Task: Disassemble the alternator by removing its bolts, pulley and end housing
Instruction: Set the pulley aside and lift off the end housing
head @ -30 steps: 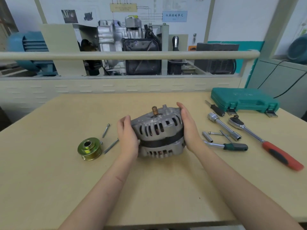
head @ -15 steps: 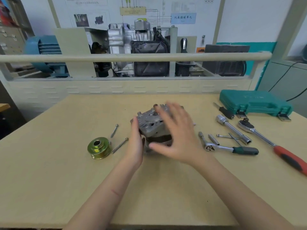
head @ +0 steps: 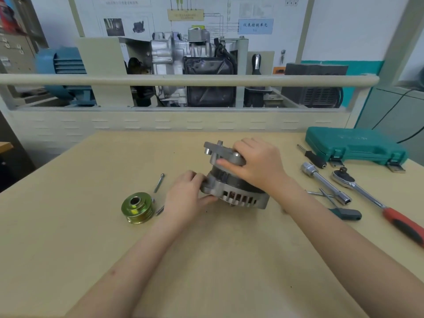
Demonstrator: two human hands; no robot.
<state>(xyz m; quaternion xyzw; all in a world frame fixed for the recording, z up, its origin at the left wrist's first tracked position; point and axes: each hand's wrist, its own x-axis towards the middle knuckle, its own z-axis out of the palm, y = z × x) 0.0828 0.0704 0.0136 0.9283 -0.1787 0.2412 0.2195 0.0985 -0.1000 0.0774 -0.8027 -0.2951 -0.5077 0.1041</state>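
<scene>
1. Near the middle of the frame, the alternator [head: 231, 182] sits on the pale wooden counter [head: 206, 260], turned so its slotted end faces down.
2. The right hand [head: 257, 166] lies over the top of the alternator. Its grip is curled around the grey metal end housing [head: 223, 153], with the fingertips on the left edge of that piece.
3. The left hand [head: 185, 196] is at the lower left side of the alternator. Its grip pinches the bottom rim, thumb below and fingers on top.
4. The alternator is dull grey metal with a dark band around its middle. A row of narrow slots runs along the lower part.
5. Left of the hands, the pulley [head: 137, 207] rests flat on the counter. It is round, shiny yellow-green, with grooves around its side and a hole in the middle.
6. A long thin silver bolt [head: 159, 182] lies just above the pulley. Another bolt [head: 160, 210] lies just right of the pulley, partly hidden by the left hand.
7. At the right of the frame lie a shiny socket extension [head: 325, 183], a ratchet [head: 378, 203] with a red handle, and a green-handled tool [head: 346, 213] partly hidden behind the right arm.
8. At the upper right of the counter sits a closed teal plastic tool case [head: 353, 145].
</scene>
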